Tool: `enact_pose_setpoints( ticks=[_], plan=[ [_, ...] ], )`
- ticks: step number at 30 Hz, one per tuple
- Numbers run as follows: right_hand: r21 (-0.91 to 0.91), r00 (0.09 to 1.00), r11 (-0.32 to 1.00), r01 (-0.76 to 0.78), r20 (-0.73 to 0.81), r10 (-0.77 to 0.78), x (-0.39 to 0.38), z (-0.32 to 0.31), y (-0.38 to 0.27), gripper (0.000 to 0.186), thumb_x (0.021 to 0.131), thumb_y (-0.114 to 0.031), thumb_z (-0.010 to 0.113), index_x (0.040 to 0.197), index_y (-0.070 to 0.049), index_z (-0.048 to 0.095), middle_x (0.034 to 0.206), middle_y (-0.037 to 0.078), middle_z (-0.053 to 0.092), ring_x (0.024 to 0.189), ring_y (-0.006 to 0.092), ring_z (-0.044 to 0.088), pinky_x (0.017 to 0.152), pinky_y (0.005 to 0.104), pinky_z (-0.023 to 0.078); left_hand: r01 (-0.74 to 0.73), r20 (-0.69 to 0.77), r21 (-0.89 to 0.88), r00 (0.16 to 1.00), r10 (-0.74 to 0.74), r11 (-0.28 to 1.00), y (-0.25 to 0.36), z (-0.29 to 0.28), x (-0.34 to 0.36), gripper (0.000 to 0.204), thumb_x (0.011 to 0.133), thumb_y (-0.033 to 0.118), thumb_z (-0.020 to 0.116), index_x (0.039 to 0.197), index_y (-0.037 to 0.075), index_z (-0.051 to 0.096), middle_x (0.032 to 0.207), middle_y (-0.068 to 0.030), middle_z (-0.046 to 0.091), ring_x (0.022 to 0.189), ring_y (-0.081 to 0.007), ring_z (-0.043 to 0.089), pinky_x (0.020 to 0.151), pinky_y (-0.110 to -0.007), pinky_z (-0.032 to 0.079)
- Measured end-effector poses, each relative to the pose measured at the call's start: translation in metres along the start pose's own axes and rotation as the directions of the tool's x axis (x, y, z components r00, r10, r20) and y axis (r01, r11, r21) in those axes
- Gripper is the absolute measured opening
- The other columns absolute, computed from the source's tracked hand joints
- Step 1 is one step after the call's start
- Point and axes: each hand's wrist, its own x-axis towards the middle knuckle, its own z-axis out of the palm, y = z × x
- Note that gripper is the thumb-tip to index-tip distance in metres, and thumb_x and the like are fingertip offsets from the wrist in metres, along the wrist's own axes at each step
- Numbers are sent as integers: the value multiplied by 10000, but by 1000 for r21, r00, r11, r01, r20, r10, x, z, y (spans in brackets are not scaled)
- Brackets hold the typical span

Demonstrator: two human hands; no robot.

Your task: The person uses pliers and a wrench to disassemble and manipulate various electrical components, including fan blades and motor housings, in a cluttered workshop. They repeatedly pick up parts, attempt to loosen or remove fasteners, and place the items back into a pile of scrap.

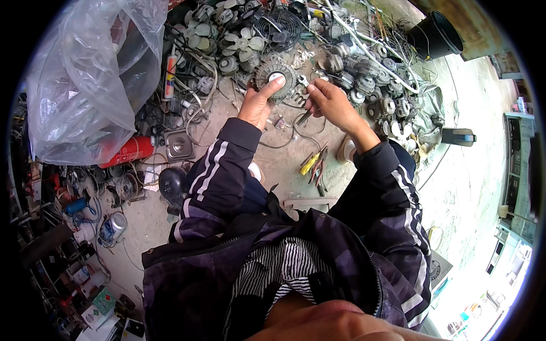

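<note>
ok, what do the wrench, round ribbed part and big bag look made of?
Wrench: metal, likely steel; smooth silvery sheen at its open end.
Round ribbed part: probably cast metal, dull and dark; its fine ribs suggest that, but moulded plastic is possible.
Big bag: thin plastic film, glossy; see-through with creased highlights.

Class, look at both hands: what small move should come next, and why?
Probably bring the open-ended wrench toward the round ribbed part: the right hand holds the wrench with its head close beside the part's rim, while the left hand grips that part, thumb across its face.
</note>
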Motion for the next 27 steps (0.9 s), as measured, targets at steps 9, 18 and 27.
enact_pose_setpoints(
  ticks=[9,18,27],
  plan=[
    [93,999,996,19,-42,-15,1,21,9,251,1025,-282,416,990,-63,534,710,-11,584,557,43,505,510,196,438,-13,-31,-67,999,11,998,-8,-3,1,471,838,160,711,1251,86,498,1152,-40,596,1069,-174,581,959,-349,458],
    [-18,998,998,66,24,-66,0,12,4,258,1005,-237,454,962,-30,602,703,-12,612,591,59,522,555,211,426,-65,-65,84,995,70,994,-5,-1,1,510,783,332,758,1195,128,538,1089,0,611,1007,-140,589,829,-348,469],
    [-63,990,998,26,140,-17,1,-5,-5,251,1013,-247,445,1007,-60,613,747,-40,601,618,30,472,553,183,380,-81,-68,43,994,84,996,2,8,-4,495,802,274,742,1225,128,528,1099,-6,602,1022,-144,584,868,-366,477]
  ],
)
